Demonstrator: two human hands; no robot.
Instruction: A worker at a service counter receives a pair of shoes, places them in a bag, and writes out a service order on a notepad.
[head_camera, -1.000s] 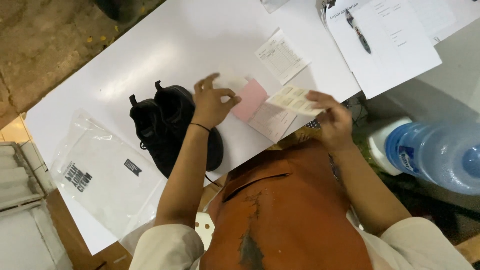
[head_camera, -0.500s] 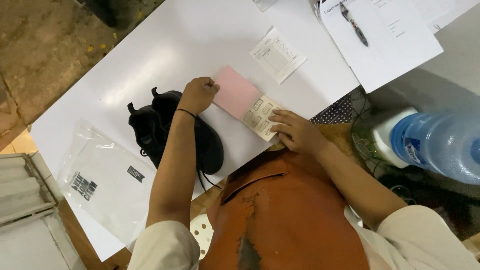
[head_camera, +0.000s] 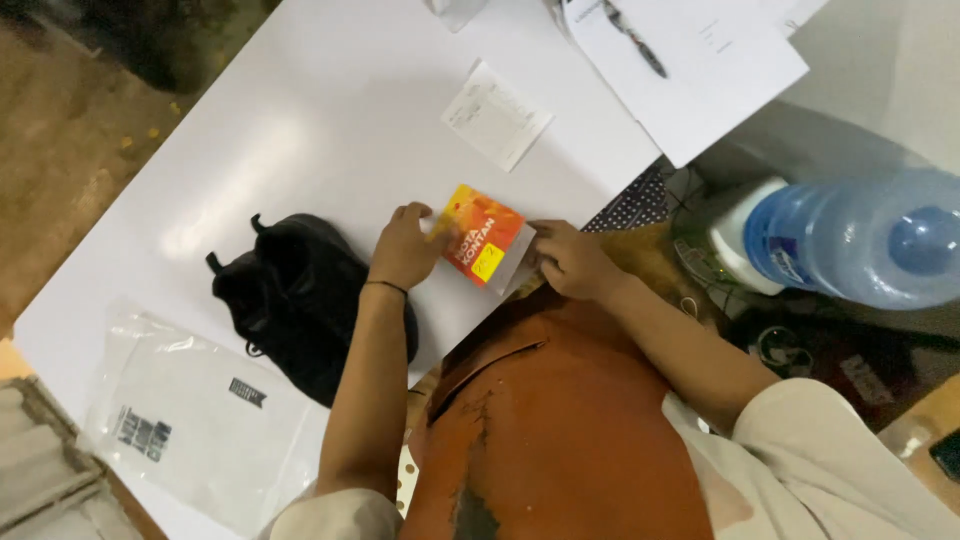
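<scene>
A small booklet with an orange and red cover (head_camera: 483, 238) lies on the white table (head_camera: 330, 130) near its front edge. My left hand (head_camera: 405, 247) grips the booklet's left edge and my right hand (head_camera: 568, 258) grips its right edge, where white pages show. A pair of black shoes (head_camera: 295, 300) lies just left of my left forearm. A clear plastic bag with dark labels (head_camera: 190, 415) rests at the table's left end.
A white receipt slip (head_camera: 497, 115) lies further back on the table. White sheets (head_camera: 700, 60) with a pen (head_camera: 632, 38) are at the back right. A large blue water bottle (head_camera: 850, 240) lies on the floor to the right.
The pink sheet and the slip that my hands held are now closed under the booklet's orange cover. Both hands have come together on the booklet's two edges.
</scene>
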